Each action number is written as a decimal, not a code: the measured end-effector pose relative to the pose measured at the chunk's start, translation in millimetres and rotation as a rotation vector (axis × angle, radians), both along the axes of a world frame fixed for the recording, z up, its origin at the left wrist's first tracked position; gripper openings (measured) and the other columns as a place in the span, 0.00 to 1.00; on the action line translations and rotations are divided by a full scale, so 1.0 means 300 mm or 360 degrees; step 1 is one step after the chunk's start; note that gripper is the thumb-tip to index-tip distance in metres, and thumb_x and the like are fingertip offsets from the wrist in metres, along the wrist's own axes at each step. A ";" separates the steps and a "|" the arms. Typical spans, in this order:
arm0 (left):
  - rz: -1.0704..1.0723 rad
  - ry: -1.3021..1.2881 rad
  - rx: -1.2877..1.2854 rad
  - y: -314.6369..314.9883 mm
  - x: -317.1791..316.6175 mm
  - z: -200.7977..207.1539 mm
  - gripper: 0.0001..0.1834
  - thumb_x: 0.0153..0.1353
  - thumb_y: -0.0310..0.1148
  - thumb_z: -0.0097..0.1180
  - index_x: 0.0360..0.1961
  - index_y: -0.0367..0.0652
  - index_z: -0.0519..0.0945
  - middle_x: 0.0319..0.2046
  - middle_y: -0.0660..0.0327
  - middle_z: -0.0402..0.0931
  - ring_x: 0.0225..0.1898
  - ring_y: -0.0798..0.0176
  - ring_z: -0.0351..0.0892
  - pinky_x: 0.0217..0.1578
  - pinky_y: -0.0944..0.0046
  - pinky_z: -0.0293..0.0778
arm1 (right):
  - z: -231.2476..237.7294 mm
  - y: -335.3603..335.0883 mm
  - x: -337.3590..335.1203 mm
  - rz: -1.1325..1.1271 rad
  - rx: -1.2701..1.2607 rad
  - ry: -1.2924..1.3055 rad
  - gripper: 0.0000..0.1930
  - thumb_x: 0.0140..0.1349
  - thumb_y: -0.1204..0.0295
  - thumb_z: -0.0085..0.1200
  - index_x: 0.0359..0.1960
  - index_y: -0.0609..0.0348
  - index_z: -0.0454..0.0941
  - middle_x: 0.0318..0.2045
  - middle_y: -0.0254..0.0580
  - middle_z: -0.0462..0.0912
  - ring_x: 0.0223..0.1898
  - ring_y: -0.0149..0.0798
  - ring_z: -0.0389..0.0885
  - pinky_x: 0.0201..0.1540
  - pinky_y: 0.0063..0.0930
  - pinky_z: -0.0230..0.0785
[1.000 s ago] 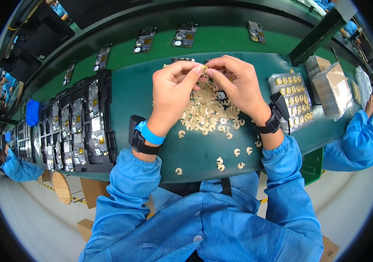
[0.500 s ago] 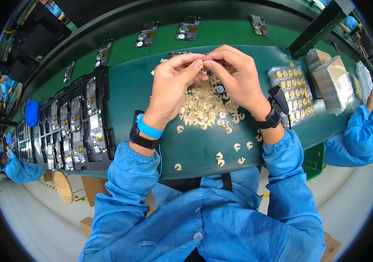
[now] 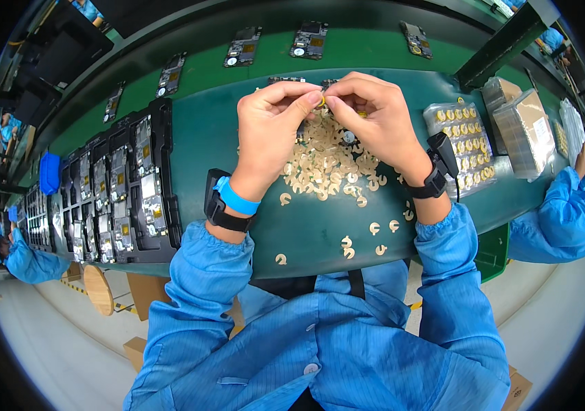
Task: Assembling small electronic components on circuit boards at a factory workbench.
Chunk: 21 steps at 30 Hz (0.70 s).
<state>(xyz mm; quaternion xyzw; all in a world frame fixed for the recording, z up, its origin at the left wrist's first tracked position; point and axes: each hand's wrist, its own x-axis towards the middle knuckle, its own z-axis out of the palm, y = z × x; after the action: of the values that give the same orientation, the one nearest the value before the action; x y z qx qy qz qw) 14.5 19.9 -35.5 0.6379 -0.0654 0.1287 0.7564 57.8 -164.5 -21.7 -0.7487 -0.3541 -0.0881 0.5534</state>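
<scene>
Above a pile of pale C-shaped pieces (image 3: 330,164), my two hands meet at the fingertips. My left hand (image 3: 272,130) pinches a small round yellow piece (image 3: 320,102) between thumb and index finger. From the other side, the thumb and index finger of my right hand (image 3: 378,123) are closed at that piece's edge. Another bit of yellow (image 3: 362,114) shows among the curled fingers of my right hand; its kind is hard to make out. Behind my hands lie circuit boards (image 3: 285,80), partly covered.
A black tray (image 3: 169,144) of circuit boards stands left, beside a blue bin (image 3: 49,175). Along the green belt (image 3: 203,65) lie several boards (image 3: 242,46). At right are a clear tray of round yellow pieces (image 3: 460,147), a wrapped carton (image 3: 525,133) and a dark post (image 3: 505,44).
The boards on the belt have shifted to the right. My hands stay together over the pile; the yellow piece between them is turned and shows a curved rim now.
</scene>
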 end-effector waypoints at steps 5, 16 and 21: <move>-0.0024 -0.0028 0.0043 -0.001 0.000 -0.004 0.08 0.66 0.24 0.65 0.45 0.32 0.87 0.37 0.58 0.87 0.36 0.70 0.84 0.38 0.71 0.80 | -0.018 0.002 0.000 0.0088 0.0113 0.0219 0.05 0.65 0.78 0.61 0.37 0.70 0.82 0.30 0.35 0.80 0.28 0.21 0.75 0.30 0.17 0.70; 0.0139 -0.0094 0.0356 -0.038 -0.034 0.013 0.10 0.69 0.25 0.62 0.49 0.30 0.85 0.41 0.57 0.86 0.42 0.68 0.86 0.44 0.69 0.82 | -0.036 0.008 0.000 -0.0017 0.0160 0.0326 0.05 0.64 0.79 0.62 0.35 0.70 0.81 0.30 0.32 0.79 0.27 0.18 0.74 0.29 0.16 0.70; 0.0082 -0.0133 0.0332 -0.031 -0.022 -0.001 0.09 0.70 0.24 0.60 0.48 0.29 0.85 0.41 0.57 0.86 0.42 0.68 0.86 0.43 0.68 0.83 | -0.037 0.019 -0.006 -0.0013 0.0165 0.0240 0.04 0.64 0.79 0.61 0.36 0.70 0.81 0.31 0.32 0.80 0.27 0.18 0.76 0.28 0.16 0.71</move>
<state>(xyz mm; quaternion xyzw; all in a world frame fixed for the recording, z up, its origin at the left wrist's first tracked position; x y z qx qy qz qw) 7.9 10.6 -35.7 0.7086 -0.0936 0.1672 0.6791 55.9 -158.7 -32.9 -0.7251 -0.3034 -0.0519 0.6161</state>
